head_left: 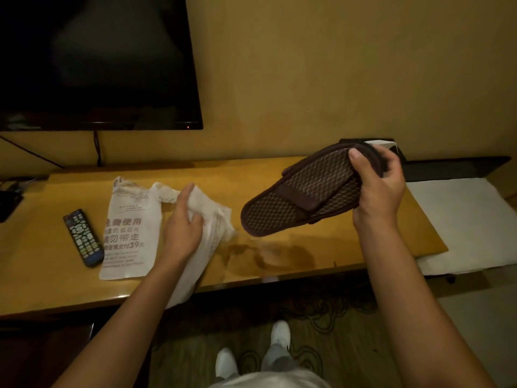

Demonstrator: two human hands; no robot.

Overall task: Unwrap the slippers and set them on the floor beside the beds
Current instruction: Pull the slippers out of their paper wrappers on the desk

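Dark brown woven-pattern slipper [305, 189] is held clear above the glossy wooden bench [251, 259], heel end gripped by the right hand [377, 186], fingers clasped round it. At nine o'clock from the slipper, the left hand [181, 222] has its fingers bunched on a crumpled white wrapper [212, 219]. A second printed white wrapper [130, 233] lies flat beside it, with a black remote control [83, 238] further toward nine o'clock.
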